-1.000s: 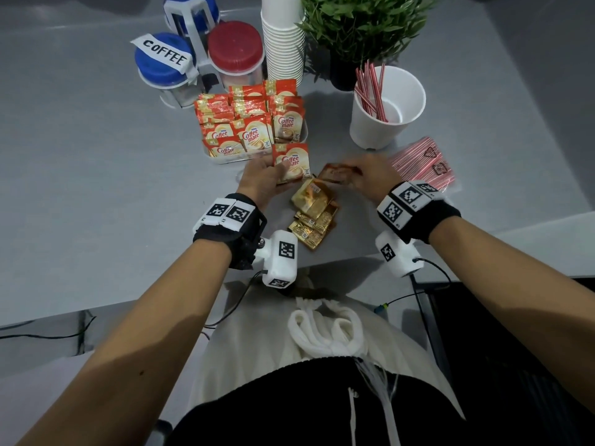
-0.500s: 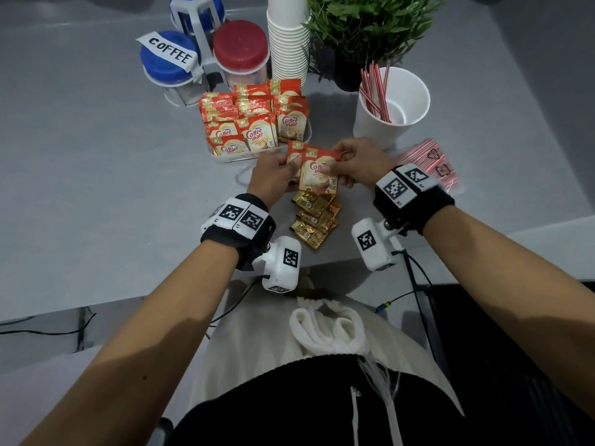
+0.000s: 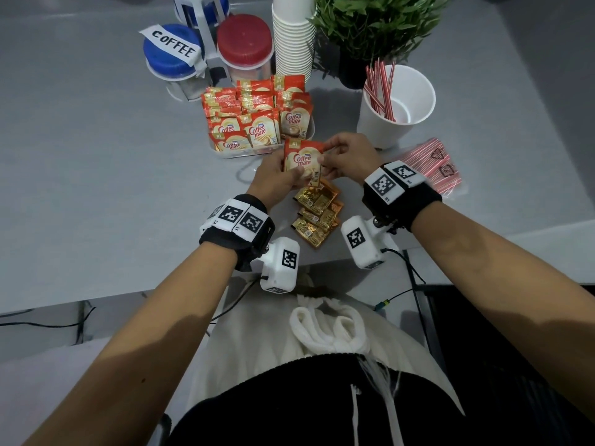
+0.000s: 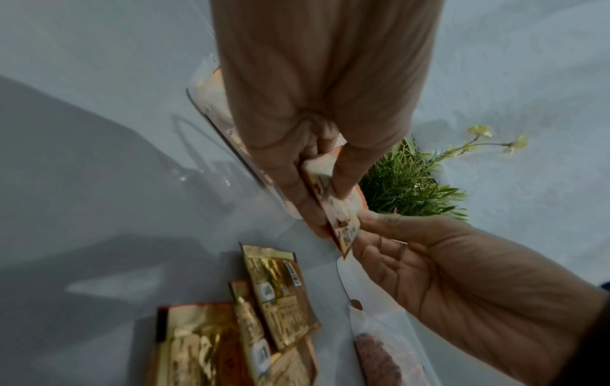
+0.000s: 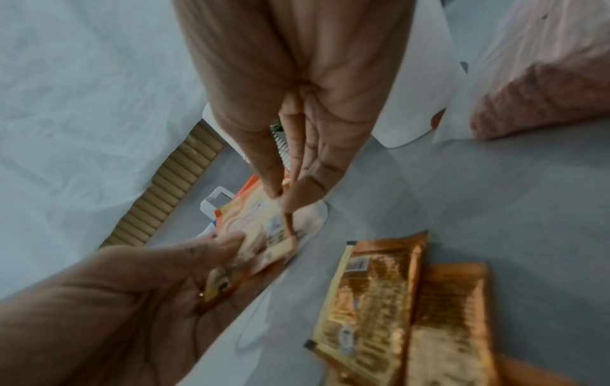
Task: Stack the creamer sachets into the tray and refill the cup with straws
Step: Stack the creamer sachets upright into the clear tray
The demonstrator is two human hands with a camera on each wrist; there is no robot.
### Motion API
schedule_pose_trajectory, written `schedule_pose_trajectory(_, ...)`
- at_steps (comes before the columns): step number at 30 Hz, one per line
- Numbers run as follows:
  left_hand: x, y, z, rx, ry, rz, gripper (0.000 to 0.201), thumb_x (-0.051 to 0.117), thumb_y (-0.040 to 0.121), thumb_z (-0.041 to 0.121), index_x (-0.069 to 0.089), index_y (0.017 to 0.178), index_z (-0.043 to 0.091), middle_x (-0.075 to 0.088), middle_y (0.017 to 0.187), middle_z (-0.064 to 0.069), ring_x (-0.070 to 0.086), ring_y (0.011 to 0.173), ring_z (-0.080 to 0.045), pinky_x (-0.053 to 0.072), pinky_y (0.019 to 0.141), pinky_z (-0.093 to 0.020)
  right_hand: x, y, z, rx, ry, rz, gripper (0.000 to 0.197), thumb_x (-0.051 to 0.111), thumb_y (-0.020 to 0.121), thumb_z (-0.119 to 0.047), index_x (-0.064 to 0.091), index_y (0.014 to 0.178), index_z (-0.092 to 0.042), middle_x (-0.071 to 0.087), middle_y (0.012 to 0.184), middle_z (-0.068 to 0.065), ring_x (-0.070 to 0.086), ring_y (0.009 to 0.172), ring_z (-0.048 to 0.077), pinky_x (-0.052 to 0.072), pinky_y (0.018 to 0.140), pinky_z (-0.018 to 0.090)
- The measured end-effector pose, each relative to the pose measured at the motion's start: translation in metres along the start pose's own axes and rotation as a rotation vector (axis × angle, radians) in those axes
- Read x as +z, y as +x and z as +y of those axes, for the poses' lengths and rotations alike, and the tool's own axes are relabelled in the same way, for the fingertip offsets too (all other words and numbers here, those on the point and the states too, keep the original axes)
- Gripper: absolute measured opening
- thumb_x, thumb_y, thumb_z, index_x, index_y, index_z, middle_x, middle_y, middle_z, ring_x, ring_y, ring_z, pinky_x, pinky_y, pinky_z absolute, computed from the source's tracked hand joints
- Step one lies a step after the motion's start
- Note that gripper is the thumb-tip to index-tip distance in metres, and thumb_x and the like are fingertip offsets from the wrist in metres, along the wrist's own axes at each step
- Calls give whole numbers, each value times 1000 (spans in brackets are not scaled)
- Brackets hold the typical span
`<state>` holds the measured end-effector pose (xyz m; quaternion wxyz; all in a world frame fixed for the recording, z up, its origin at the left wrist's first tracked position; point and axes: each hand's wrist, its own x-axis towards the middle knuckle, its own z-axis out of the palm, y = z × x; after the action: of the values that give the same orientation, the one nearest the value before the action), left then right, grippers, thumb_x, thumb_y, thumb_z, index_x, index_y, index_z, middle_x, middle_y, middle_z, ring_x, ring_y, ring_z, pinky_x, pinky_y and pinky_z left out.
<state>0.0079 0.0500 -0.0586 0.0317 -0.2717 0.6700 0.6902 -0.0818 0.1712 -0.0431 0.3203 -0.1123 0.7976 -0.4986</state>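
Observation:
Both hands hold red creamer sachets (image 3: 302, 157) upright above the table, just in front of the clear tray (image 3: 240, 153). My left hand (image 3: 279, 178) grips them from the left, thumb across the front (image 4: 333, 198). My right hand (image 3: 346, 159) pinches the right edge of one sachet (image 5: 264, 232) between thumb and forefinger. The tray holds rows of standing red sachets (image 3: 257, 117). Several gold-backed sachets (image 3: 317, 214) lie loose on the table below the hands. A white cup (image 3: 396, 107) at the right holds a few red striped straws (image 3: 380, 88).
A clear bag of straws (image 3: 431, 167) lies right of my right wrist. Behind the tray stand blue- and red-lidded jars (image 3: 209, 53), a stack of paper cups (image 3: 293, 40) and a potted plant (image 3: 376, 24). The table edge runs just below the wrists.
My right hand lifted a sachet off the loose pile and brought it up and left against the sachet in my left hand. Both hands now hold them together near the tray.

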Motion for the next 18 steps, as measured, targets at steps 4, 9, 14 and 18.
schedule_pose_trajectory(4, -7, 2, -6, -27, -5, 69, 36, 47, 92, -4, 43, 127, -2, 54, 107, -14, 59, 87, -23, 54, 57, -17, -1, -6, 10, -161, -623, -188, 34, 63, 83, -9, 59, 116, -4, 63, 110, 12, 60, 96, 20, 43, 81, 24)
schedule_pose_trajectory(9, -11, 0, -10, -68, -91, 108, 38, 45, 93, -4, 40, 131, -2, 53, 110, -14, 58, 83, -18, 55, 55, -16, 10, -16, 22, -321, -1105, -430, 56, 60, 80, -9, 47, 134, -19, 40, 144, 4, 37, 128, 29, 37, 103, 41)
schedule_pose_trajectory(14, -11, -4, -12, -94, -148, 140, 36, 45, 93, -4, 42, 129, -3, 54, 124, -24, 56, 95, -24, 54, 55, -16, 17, -22, 25, -339, -1212, -406, 57, 51, 84, -6, 41, 138, -21, 34, 148, 1, 31, 129, 30, 40, 100, 43)
schedule_pose_trajectory(18, -10, -4, -12, -109, -197, 141, 36, 44, 94, -3, 41, 130, -3, 54, 122, -26, 59, 83, -21, 54, 56, -18, 19, -24, 34, -395, -1202, -333, 52, 42, 90, -3, 39, 139, -19, 34, 149, 0, 33, 128, 29, 39, 99, 40)
